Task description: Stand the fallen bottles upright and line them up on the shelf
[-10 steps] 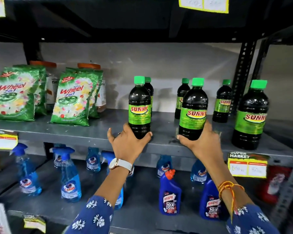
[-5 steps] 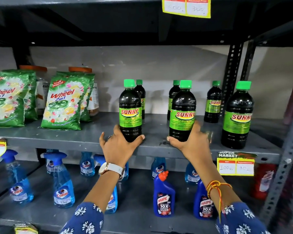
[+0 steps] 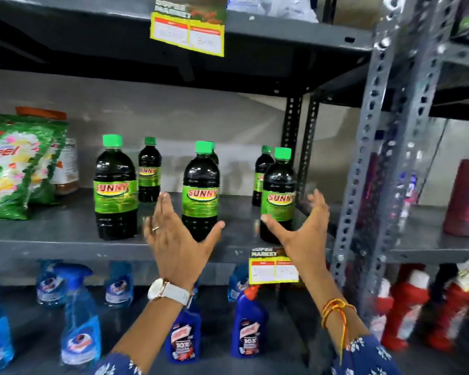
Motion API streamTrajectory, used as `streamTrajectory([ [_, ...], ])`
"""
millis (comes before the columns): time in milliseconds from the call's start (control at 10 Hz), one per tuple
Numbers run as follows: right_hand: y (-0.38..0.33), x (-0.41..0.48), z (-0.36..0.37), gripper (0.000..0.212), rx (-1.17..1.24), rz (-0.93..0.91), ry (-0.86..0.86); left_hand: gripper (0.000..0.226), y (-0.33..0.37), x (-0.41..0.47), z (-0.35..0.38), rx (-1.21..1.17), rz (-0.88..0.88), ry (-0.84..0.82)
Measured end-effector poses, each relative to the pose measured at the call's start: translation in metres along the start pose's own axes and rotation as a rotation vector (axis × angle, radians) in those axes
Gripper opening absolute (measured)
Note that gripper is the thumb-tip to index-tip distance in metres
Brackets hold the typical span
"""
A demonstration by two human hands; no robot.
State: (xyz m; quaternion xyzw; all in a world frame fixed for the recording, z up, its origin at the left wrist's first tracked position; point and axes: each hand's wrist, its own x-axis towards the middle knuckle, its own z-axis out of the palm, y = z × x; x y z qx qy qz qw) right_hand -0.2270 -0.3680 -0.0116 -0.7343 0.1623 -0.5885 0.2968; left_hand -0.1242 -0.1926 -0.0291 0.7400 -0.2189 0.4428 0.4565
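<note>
Left hand (image 3: 178, 239) and right hand (image 3: 302, 231) hover spread wide, empty; Sunny bottles (image 3: 200, 190) stand upright, caps up, on the shelf (image 3: 65, 239).

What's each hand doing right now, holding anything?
Left hand: open, fingers spread, holding nothing.
Right hand: open, fingers spread, holding nothing, just in front of the rightmost front bottle.

Dark glossy plastic bottles (image 3: 116, 188) with matt green plastic caps and shiny green printed labels. Grey painted metal shelf (image 3: 60, 239), matt, slightly scuffed; perforated grey metal upright (image 3: 363, 169) likewise. Crinkled glossy green plastic detergent pouch (image 3: 8, 169); yellow paper price tag (image 3: 274, 269).
</note>
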Motion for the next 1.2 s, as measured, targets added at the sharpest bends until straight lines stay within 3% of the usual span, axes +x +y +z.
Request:
streamTrajectory([
  [100, 0.015, 0.005, -0.005, 0.124, -0.047, 0.129, -0.219, 0.112, 0.007, -0.001, 0.018, 0.06, -0.114, -0.059],
  [200, 0.022, 0.006, -0.005, 0.12, -0.135, 0.158, -0.332, 0.114, 0.004, -0.003, 0.029, 0.132, -0.181, -0.099],
  [400, 0.029, 0.008, 0.003, 0.07, -0.284, 0.121, -0.384, 0.091, -0.003, -0.006, 0.042, 0.202, -0.164, -0.045],
  [500, 0.032, 0.007, 0.005, 0.062, -0.303, 0.095, -0.356, 0.084, -0.005, -0.006, 0.044, 0.214, -0.153, -0.035],
  [1000, 0.032, 0.005, 0.006, 0.062, -0.357, 0.048, -0.323, 0.074, -0.003, -0.007, 0.041, 0.155, -0.157, -0.072],
  [1100, 0.028, 0.005, 0.005, 0.067, -0.356, 0.08, -0.341, 0.079, 0.0, -0.003, 0.035, 0.133, -0.182, -0.11],
  [1200, 0.025, 0.0, 0.004, 0.098, -0.35, 0.085, -0.302, 0.098, 0.0, -0.007, 0.03, 0.099, -0.194, -0.17],
])
